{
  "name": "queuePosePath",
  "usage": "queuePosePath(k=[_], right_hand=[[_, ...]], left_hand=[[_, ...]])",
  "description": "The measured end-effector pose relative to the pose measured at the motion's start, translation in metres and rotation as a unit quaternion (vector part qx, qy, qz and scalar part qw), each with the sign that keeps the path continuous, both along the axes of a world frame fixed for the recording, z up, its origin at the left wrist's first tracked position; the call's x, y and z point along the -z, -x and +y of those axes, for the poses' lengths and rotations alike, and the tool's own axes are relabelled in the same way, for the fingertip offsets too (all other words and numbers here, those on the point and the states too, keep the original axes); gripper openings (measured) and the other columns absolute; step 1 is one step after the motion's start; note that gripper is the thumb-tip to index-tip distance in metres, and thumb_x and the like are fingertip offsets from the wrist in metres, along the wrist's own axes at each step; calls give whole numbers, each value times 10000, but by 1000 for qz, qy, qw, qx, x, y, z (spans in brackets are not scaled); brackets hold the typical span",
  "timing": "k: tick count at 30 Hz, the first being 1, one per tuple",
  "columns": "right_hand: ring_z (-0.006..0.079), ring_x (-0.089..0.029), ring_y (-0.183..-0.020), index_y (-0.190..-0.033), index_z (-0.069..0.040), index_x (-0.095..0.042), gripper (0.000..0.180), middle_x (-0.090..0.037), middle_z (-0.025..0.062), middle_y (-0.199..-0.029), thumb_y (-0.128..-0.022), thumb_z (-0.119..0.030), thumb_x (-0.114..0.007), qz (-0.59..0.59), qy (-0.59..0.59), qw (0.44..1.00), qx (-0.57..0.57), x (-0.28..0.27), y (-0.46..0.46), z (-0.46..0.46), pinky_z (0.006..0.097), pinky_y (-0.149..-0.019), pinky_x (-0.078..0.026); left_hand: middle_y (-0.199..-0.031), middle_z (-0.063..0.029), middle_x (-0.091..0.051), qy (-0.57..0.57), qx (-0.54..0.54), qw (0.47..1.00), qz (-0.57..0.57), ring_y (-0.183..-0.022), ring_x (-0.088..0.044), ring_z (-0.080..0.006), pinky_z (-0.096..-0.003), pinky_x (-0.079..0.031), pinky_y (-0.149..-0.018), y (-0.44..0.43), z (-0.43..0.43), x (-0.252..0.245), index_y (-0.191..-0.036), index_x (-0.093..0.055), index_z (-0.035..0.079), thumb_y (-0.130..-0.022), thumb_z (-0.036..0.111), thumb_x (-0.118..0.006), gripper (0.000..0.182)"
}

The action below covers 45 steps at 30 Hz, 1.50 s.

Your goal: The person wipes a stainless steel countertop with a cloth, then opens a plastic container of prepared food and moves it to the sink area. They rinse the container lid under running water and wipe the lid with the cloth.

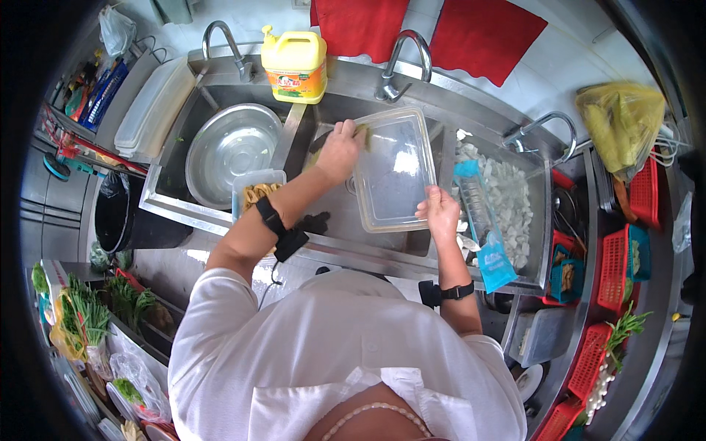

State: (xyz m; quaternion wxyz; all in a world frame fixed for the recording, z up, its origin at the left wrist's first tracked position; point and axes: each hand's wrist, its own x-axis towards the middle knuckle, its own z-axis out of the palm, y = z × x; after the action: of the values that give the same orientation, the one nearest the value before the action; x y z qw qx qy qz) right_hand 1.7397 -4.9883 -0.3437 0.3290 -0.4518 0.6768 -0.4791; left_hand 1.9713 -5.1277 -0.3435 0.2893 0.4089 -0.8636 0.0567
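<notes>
A clear rectangular plastic piece (392,171), a lid or a shallow box, is tilted over the middle sink basin (380,242). My right hand (441,212) grips its lower right corner, thumb on the upper face. Near its upper left edge, my left hand (339,151) is closed around a yellowish-green cloth or scouring pad (362,135), mostly hidden by the fingers. Below my left forearm, a clear plastic tub (258,179) of tan food pieces stands on the sink's edge, partly covered by the arm.
A steel basin (234,157) sits in the left sink. A yellow detergent jug (294,69) stands behind the divider, near a curved faucet (408,55). In the right sink, a blue package (485,231) lies on ice-like pieces (507,198). A black bin (124,212) is at the left.
</notes>
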Motion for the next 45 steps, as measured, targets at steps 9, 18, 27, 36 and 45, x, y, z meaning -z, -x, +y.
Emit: queuePosePath(k=[9,18,27,36,45], right_hand=[[154,-593,-480,-1061,52,-591,652,-599,82,-606,-974,-544,-342,-40,20,998,-44,5,-2,1,268,-463,-491],[132,-575,-467,-1067,52,-613,802,-595,78,-600,-917,-668,-292,-19,9,998,-62,8,-1,3,256,-435,-448],[166,-584,-484,-947,32,-647,741,-602,86,-598,-949,-622,-298,57,88,994,-33,34,13,-19,279,-470,-468],[82,-538,-478,-950,5,-657,353,-571,18,-579,-930,-343,-602,10,13,998,-54,-8,-8,-2,243,-452,-445],[76,-528,-483,-961,-3,-672,300,-572,18,-590,-925,-296,-618,14,37,999,-21,-2,-5,4,235,-454,-441]], left_hand=[[-1026,-160,-518,4,143,969,202,-985,-513,-332,-384,-454,-863,55,5,-26,-1175,-589,1,-766,8,-541,412],[-1067,-80,-541,54,281,957,45,-987,-527,-263,-356,-479,-834,59,24,-17,-1027,-603,46,-738,101,-556,297],[-1068,-70,-534,58,355,933,22,-962,-537,-244,-351,-496,-809,63,59,-12,-1078,-606,80,-750,122,-557,334],[-997,-97,-522,126,91,985,70,-943,-530,-264,-356,-486,-797,42,-2,-31,-1155,-567,67,-767,104,-540,390],[-986,-144,-514,33,18,990,138,-953,-517,-306,-367,-471,-819,38,0,-32,-1168,-522,-8,-766,12,-510,403]])
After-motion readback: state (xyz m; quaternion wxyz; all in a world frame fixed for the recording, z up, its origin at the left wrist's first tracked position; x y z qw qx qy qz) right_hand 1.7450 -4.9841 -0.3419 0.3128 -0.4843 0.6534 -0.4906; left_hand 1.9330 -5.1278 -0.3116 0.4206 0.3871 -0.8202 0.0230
